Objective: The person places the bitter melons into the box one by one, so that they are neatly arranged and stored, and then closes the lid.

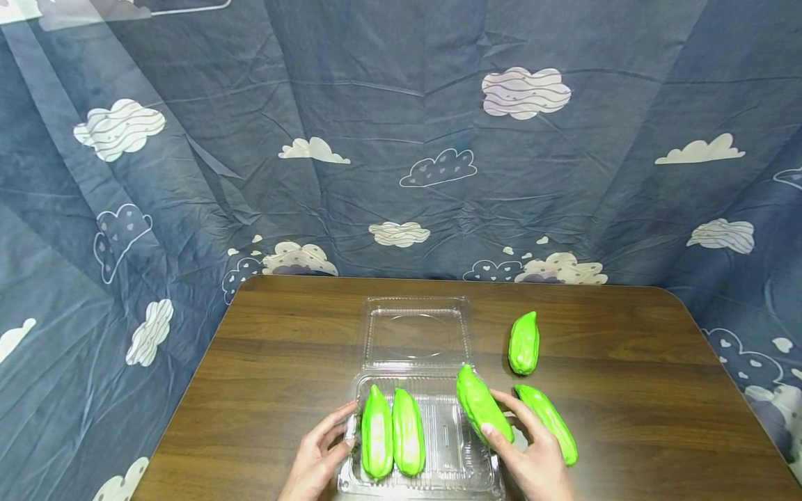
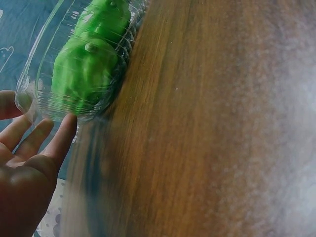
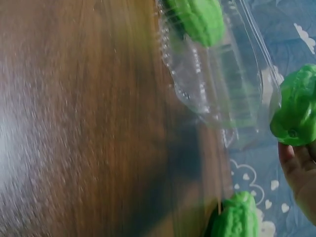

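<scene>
My right hand (image 1: pixel 532 449) grips a bright green bitter melon (image 1: pixel 481 403), tilted over the right side of a clear plastic clamshell container (image 1: pixel 445 480). In the right wrist view the held bitter melon (image 3: pixel 296 111) shows its blunt end, with fingers beneath it. Two bitter melons, one at the left wall (image 1: pixel 377 435) and another bitter melon (image 1: pixel 409 435) beside it, lie lengthwise in the base. My left hand (image 1: pixel 319 449) holds the container's left rim between thumb and fingers; its fingertips (image 2: pixel 69 123) touch the wall in the left wrist view.
The container's lid (image 1: pixel 416 334) lies folded back, away from me. Right of the container are two loose bitter melons: one bitter melon (image 1: pixel 524 344) farther back, one bitter melon (image 1: pixel 551 424) beside my right hand. A cloud-patterned curtain (image 1: pixel 401 139) hangs behind the brown table (image 1: pixel 282 348).
</scene>
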Tool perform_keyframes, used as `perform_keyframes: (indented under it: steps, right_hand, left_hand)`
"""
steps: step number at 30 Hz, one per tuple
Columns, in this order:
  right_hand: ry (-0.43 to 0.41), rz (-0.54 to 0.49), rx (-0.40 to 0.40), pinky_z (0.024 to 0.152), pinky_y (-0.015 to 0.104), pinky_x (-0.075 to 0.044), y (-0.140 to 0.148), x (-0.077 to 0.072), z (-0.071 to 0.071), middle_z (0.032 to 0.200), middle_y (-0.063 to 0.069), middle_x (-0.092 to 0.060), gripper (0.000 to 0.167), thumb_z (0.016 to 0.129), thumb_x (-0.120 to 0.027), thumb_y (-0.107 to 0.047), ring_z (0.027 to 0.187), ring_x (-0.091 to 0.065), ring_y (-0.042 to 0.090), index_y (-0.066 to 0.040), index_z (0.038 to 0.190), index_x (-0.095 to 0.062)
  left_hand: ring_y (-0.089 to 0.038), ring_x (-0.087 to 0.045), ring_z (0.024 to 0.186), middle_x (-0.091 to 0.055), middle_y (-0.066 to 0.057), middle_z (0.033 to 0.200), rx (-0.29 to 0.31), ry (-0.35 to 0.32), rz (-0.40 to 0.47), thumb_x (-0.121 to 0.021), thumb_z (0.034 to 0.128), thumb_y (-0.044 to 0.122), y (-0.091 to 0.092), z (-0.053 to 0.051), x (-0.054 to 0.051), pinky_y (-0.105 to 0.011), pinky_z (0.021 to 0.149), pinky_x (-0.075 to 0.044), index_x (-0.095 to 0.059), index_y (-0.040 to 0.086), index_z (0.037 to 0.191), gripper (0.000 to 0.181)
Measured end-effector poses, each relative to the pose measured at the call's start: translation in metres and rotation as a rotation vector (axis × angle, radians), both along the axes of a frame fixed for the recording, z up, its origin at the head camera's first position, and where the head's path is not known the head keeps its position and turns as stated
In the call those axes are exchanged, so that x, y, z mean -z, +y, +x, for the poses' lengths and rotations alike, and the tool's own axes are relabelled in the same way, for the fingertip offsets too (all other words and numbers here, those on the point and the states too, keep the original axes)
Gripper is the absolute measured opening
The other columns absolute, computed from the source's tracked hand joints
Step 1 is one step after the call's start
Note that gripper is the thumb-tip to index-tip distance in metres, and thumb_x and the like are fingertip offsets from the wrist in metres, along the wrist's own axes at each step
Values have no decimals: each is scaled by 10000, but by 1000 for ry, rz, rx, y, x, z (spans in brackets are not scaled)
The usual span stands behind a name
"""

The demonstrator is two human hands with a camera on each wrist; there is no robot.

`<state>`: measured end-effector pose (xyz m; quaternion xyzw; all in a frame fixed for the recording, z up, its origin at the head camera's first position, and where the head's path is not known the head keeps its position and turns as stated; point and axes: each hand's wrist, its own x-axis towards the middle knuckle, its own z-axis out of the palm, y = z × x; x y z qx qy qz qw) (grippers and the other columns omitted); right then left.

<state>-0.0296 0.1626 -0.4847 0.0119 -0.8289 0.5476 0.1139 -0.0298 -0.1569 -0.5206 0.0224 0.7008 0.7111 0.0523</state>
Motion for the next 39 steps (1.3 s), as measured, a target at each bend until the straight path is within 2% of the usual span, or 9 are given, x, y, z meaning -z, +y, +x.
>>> perform_keyframes:
  steps: [4,7,11,14,18,21,27,32,39]
  right_hand:
    - [-11,2,-11,722,265,-517,-6,0,0,1033,7,-685,498,818,-788,-63,881,-646,151,-158,1282,-633]
    - [-26,-45,-35,741,269,-536,-11,0,-1,1124,22,-671,495,826,-779,-57,919,-655,148,-148,1287,-623]
    - [-30,-121,-80,831,253,-543,-17,2,-2,1255,48,-621,484,841,-764,-51,1039,-639,153,-120,1292,-602]
    - [-2,-147,-103,889,218,-511,-22,2,-3,1255,57,-618,477,837,-763,-34,1104,-604,133,-111,1279,-602]
    - [59,-148,-130,887,206,-508,-27,1,-3,1233,70,-633,476,828,-758,3,1122,-584,93,-98,1267,-605]
    - [75,-152,-155,876,224,-520,-31,0,-3,1228,75,-641,479,831,-751,11,1115,-588,82,-93,1272,-597]
    - [18,-170,-180,836,278,-551,-43,0,-4,1214,106,-646,515,835,-753,-11,1060,-618,113,-91,1311,-572]
    - [-48,-197,-210,794,289,-568,-51,2,-5,1196,153,-627,581,840,-728,35,1000,-641,159,-57,1377,-526]
    - [-86,-69,-184,716,241,-572,-58,6,-5,1226,86,-601,567,864,-727,-28,968,-621,190,-83,1393,-529]
  left_hand:
    - [-267,-571,1155,-401,-265,1467,-4,0,5,-597,840,-128,0,0,0,-282,934,-496,-500,-75,1370,541]
    - [-274,-572,1153,-404,-262,1466,-6,1,7,-596,839,-133,0,0,0,-285,930,-499,-502,-74,1369,542]
    - [-270,-575,1149,-408,-262,1463,-4,5,11,-597,841,-132,1,0,0,-281,927,-500,-502,-75,1368,538]
    - [-269,-575,1149,-407,-259,1465,-4,5,14,-602,844,-126,0,0,0,-280,925,-501,-505,-71,1368,536]
    - [-272,-571,1154,-400,-256,1472,-5,-3,17,-608,849,-114,0,0,-1,-281,923,-500,-504,-64,1373,537]
    - [-275,-568,1159,-395,-254,1477,-3,-9,20,-608,851,-110,0,0,-2,-281,925,-498,-499,-62,1379,541]
    - [-270,-567,1160,-389,-251,1482,-1,-12,25,-603,850,-114,0,0,-2,-284,926,-498,-496,-60,1382,546]
    - [-257,-574,1154,-395,-254,1478,-1,-12,20,-606,849,-114,0,0,-1,-281,925,-498,-497,-65,1378,543]
    - [-250,-579,1151,-411,-257,1466,-1,-5,11,-601,848,-119,0,0,0,-283,922,-501,-497,-74,1373,537]
